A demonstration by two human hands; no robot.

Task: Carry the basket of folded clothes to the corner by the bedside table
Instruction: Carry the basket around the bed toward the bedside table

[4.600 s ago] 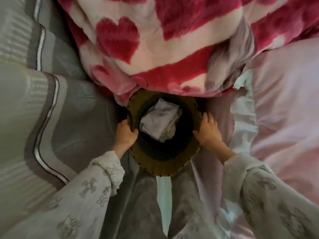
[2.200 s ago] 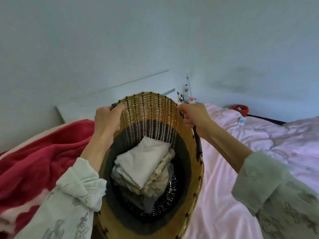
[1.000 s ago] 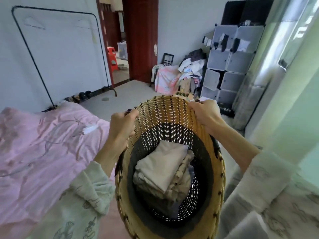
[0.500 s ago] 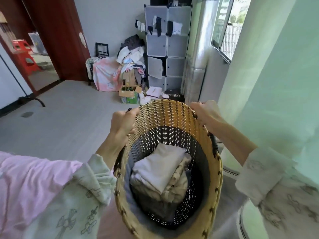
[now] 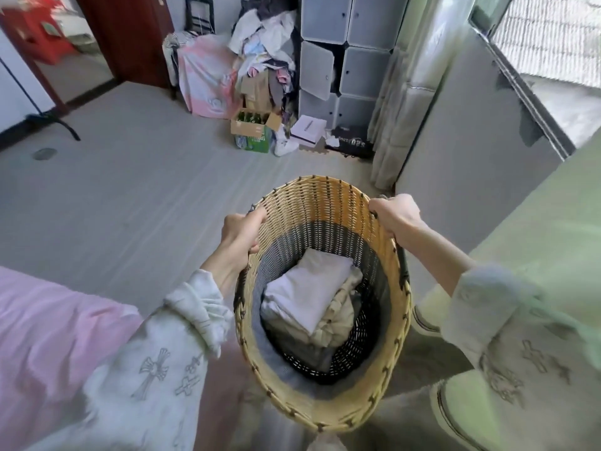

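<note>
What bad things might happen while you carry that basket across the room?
The basket hangs from its rim in just the left hand and right hand; if either grip slips, it may tip and spill the folded clothes.

It also blocks the view of the floor close ahead, so tripping seems possible.

The cardboard box and white box lie on the floor by the cube shelves, and could catch a foot if the path goes there.

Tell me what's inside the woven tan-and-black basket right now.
The basket holds a stack of folded clothes, a white piece on top, cream ones beneath. Anything lower is covered.
</note>
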